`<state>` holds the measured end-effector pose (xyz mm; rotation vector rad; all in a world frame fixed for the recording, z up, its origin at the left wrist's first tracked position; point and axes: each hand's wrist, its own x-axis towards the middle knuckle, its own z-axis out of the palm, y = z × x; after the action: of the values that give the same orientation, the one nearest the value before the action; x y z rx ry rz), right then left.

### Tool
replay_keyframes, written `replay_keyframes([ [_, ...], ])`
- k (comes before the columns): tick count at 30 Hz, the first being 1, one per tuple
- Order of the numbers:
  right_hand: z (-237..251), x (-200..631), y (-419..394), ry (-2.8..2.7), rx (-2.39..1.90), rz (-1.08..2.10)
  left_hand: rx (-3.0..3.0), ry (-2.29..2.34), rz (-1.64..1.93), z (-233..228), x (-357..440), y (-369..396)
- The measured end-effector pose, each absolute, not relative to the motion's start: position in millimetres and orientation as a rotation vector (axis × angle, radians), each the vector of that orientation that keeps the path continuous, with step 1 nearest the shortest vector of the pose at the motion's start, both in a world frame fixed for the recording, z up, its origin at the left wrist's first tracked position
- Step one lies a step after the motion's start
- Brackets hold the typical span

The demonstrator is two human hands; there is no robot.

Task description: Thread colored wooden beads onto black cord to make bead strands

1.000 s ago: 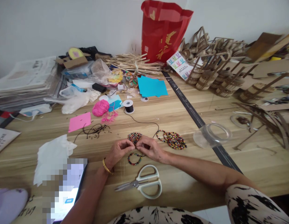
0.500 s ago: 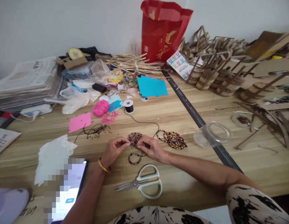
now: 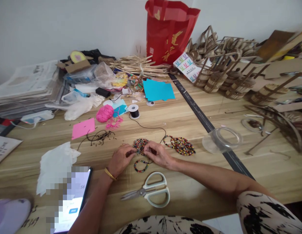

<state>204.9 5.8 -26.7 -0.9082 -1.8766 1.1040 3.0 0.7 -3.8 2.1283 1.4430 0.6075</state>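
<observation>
A flat, rounded piece of beadwork (image 3: 140,145) in many colours lies between my hands in the middle of the desk. At its left edge, the thumb and fingers of my left hand (image 3: 121,159) are pinched together. My right hand (image 3: 159,156) pinches its right edge. What the fingertips cover is hidden. A dark cord runs down from under my right fingers to a small loop of beads (image 3: 141,166). Several bead strings (image 3: 181,145) lie coiled to the right. White-handled scissors (image 3: 151,191) rest open below the hands.
Black cord leads from a spool (image 3: 134,111). A pink yarn ball (image 3: 104,113), black cord scraps (image 3: 100,136) and a phone (image 3: 74,198) are on the left. Right are a clear plastic ring (image 3: 222,139) and wooden buckets (image 3: 215,81). Another person's hand (image 3: 301,125) shows at the right edge.
My left hand has turned slightly, its fingers closing in lower at the beadwork's edge. My right hand stays nearly still. Another person's hand has appeared at the right edge.
</observation>
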Motion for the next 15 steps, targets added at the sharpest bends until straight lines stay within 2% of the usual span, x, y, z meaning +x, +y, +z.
replay_keyframes([
  [15, -34.1, 204.5, 6.5, -1.878, -0.916, 1.109, 2.206, 1.436, 0.568, -0.9, 8.1, 0.4],
])
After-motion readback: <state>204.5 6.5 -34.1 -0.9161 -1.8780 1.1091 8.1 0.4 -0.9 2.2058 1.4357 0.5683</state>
